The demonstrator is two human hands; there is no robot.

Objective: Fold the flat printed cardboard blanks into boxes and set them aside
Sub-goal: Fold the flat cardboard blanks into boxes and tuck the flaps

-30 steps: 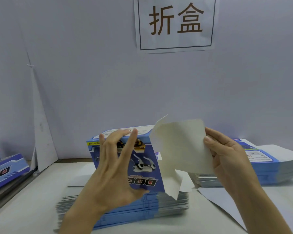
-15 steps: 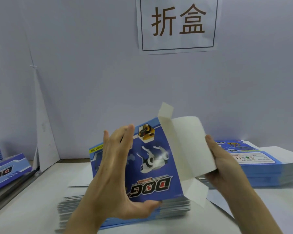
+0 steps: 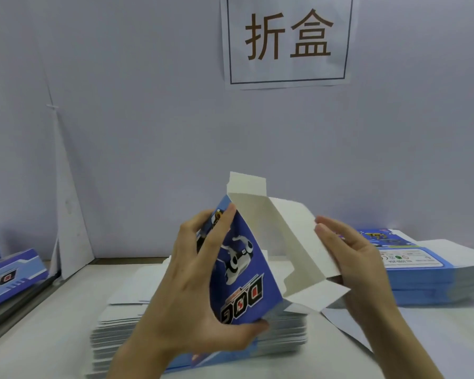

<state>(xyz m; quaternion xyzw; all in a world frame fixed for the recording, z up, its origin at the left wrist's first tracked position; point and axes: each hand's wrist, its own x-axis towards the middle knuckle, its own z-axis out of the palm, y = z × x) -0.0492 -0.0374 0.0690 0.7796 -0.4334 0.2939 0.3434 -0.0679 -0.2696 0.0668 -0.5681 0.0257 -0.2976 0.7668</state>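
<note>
While the left hand [image 3: 192, 283] clamps the half-opened box [image 3: 246, 269] by its blue printed face, thumb under and fingers over, above the stack of flat blanks [image 3: 126, 324] on the tabletop [image 3: 39, 340], the right hand [image 3: 350, 258] pinches its white side panel [image 3: 298, 242], apparently to square it.

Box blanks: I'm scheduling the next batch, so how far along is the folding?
Done: what look like folded boxes lie at the far left. In hand: one blank, half opened, gripped by the left hand and right hand, flaps unclosed. To do: a stack of flat blanks under it and a second stack on the right.
</note>
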